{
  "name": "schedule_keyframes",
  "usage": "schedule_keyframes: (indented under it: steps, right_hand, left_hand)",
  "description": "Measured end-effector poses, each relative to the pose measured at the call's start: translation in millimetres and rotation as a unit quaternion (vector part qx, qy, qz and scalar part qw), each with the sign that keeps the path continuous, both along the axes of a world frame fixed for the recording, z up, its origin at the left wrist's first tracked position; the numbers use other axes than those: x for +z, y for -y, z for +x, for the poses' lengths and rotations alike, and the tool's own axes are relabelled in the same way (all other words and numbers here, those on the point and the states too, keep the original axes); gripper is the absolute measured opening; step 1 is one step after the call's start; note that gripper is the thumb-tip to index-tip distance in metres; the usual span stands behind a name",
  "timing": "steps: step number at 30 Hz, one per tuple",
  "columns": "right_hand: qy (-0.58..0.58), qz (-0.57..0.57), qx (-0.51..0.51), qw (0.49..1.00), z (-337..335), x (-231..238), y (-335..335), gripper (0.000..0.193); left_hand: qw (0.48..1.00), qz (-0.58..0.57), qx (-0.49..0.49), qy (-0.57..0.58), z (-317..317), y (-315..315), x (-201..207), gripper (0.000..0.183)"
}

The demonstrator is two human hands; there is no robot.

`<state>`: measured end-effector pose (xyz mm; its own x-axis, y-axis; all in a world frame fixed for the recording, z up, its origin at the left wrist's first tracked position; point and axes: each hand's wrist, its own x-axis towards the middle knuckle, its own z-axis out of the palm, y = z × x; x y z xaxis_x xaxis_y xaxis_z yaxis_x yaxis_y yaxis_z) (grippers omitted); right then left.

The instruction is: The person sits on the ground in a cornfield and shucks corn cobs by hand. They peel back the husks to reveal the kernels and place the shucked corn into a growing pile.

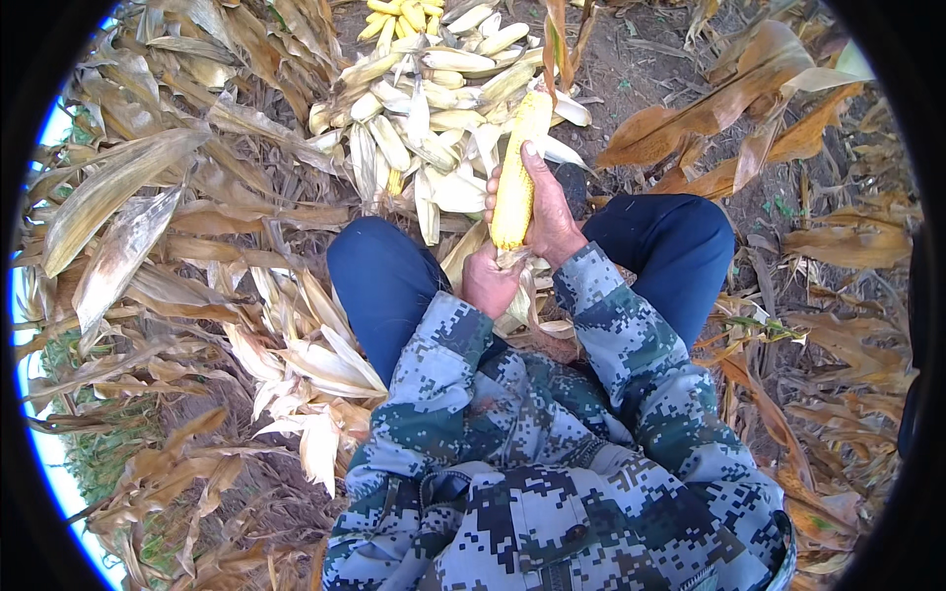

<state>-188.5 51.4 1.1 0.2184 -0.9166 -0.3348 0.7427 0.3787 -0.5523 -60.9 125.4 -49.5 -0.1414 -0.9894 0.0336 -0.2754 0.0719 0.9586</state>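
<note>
A yellow ear of corn, its kernels bare, is held tilted between my knees with its tip pointing away. My right hand wraps round the ear, thumb along its right side and fingertips showing on the left. At the lower end, my left hand is closed round the stalk end and the pale husk gathered there. What lies inside the left fist is mostly hidden.
Ahead lies a heap of ears in pale husks, with bare yellow ears beyond it. Peeled husks lie by my left knee. Dry stalks and leaves stand or lie on both sides.
</note>
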Motion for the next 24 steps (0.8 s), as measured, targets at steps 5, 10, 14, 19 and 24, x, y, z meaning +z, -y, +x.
schedule_keyframes:
  steps: [5,10,14,19,24]
  right_hand:
    - [0.031,0.032,0.092,0.995,-16,-3,2,0.064]
    - [0.065,0.046,0.153,0.985,-26,-8,1,0.066]
    - [0.096,0.062,0.195,0.974,-28,-9,-3,0.068]
    - [0.103,0.071,0.233,0.964,-25,-12,-4,0.067]
    - [0.043,0.101,0.077,0.991,-30,-15,1,0.062]
  left_hand:
    - [0.990,-0.065,-0.048,0.111,4,-5,-5,0.023]
    - [0.979,-0.072,-0.111,0.153,6,-7,10,0.023]
    - [0.960,-0.124,-0.162,0.191,11,-8,24,0.024]
    - [0.953,-0.148,-0.178,0.193,15,-11,28,0.023]
    - [0.979,-0.040,-0.128,0.152,0,-3,13,0.021]
